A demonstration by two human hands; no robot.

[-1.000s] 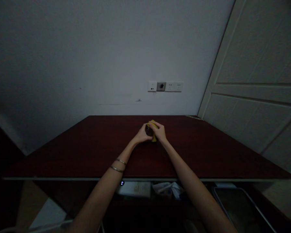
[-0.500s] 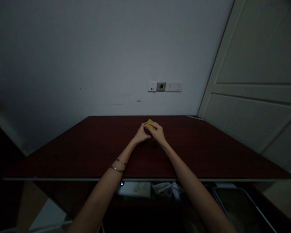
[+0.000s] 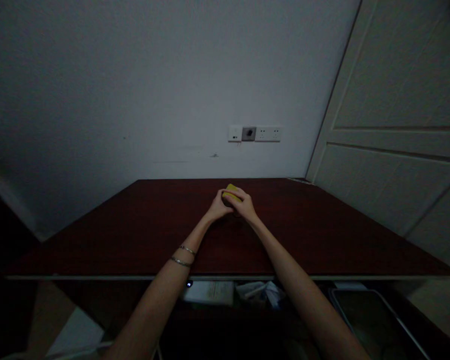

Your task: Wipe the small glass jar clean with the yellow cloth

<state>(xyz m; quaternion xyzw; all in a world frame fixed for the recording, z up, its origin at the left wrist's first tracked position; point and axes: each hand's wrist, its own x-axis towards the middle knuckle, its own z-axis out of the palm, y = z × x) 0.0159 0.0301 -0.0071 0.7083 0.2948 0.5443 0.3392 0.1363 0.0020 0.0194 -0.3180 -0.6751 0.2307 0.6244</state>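
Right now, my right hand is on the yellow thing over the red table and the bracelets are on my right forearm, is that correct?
Not quite: the bracelets are on your left forearm, as the head view shows. Your right hand is indeed on the yellow thing over the red table.

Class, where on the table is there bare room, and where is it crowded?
Free: the table left of the left hand, out to the left edge; right of the right hand, toward the door; and behind both, up to the wall. Crowded: the middle, where the hands meet at the yellow thing.
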